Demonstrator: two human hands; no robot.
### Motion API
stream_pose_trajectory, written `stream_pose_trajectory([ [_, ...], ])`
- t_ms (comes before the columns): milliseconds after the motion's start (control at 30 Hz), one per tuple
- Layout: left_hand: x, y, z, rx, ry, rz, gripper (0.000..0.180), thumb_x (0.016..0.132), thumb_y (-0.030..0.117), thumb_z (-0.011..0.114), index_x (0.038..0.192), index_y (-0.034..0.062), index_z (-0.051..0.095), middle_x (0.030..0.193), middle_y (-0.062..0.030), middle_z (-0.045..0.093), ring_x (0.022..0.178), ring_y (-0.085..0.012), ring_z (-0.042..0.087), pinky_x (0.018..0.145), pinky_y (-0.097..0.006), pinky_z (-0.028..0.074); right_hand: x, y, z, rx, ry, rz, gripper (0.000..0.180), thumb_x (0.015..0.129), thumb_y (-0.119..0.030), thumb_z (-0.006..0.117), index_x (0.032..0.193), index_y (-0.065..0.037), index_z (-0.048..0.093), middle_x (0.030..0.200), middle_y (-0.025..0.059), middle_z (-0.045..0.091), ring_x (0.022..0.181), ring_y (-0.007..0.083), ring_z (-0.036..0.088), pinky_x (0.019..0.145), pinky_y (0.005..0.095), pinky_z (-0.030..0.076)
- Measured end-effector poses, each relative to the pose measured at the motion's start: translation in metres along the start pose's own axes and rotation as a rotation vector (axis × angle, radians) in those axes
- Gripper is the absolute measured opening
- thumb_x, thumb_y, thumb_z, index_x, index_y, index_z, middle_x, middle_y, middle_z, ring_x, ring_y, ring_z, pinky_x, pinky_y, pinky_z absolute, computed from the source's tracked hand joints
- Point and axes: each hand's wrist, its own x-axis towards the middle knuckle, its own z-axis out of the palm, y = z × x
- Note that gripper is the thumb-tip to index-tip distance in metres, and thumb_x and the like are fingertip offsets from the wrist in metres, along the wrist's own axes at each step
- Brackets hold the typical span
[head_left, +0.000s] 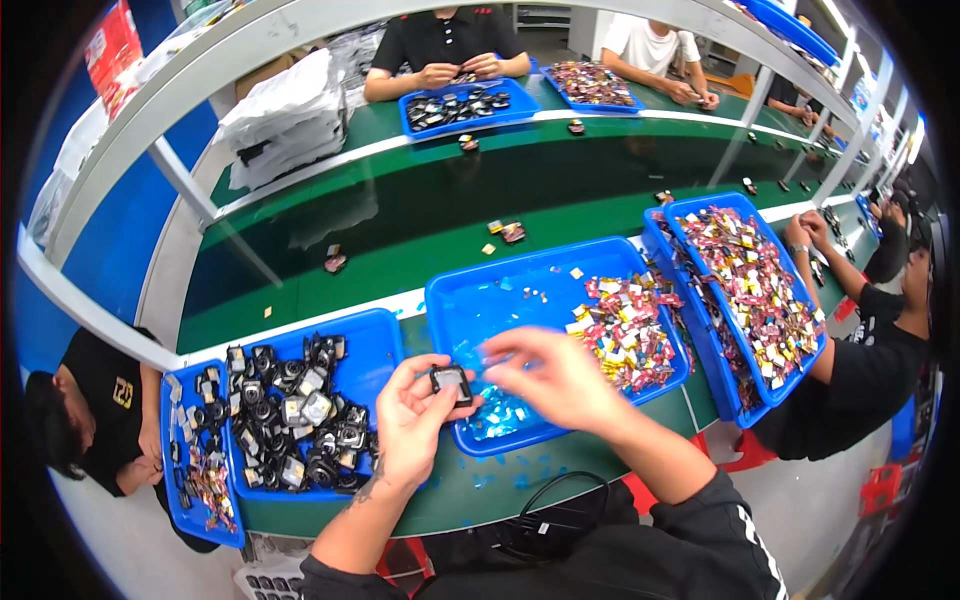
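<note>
We grip a small black square part [451,381] in our left hand [415,420], over the near edge of the middle blue tray [530,270]; it shows no clear long axis. Our right hand [555,378] pinches clear film beside it.

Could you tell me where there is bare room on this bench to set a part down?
The left half of the middle blue tray is bare, beside its heap of coloured packets. The dark green belt beyond holds only a few scattered pieces. Crowded: the left tray of black parts and the right tray. The left hand holds a small black part.
</note>
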Motion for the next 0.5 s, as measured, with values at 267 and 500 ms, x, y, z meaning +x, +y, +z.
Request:
stream_pose_trajectory([
  [267, 0.007, -0.009, 0.006, -0.203, 0.022, -0.065, 0.017, 0.096, 0.002, 0.054, 0.11, 0.0055, 0.045, 0.112, -0.0217, 0.064, 0.096, -0.0322, 0.068, 0.083, -0.035, 0.059, -0.045, 0.04, -0.074, -1.188, 0.244, 0.198, 0.016, 0.077, -0.013, 0.072, 0.086, -0.007, 0.062, 0.085, 0.0127, 0.065, 0.084, 0.0314, 0.064, 0.074, 0.0436, 0.044],
  [500, 0.0, 0.0, -0.006, -0.044, 0.07, 0.011, 0.026, 0.094, 0.003, 0.058, 0.117, 0.0036, 0.045, 0.107, -0.0167, 0.062, 0.085, -0.0234, 0.068, 0.073, -0.03, 0.058, -0.035, 0.016, -0.062, -0.756, 0.38, -0.174, 0.009, 0.081, 0.002, 0.063, 0.089, -0.001, 0.062, 0.081, 0.0156, 0.063, 0.077, 0.0345, 0.062, 0.068, 0.0409, 0.048],
])
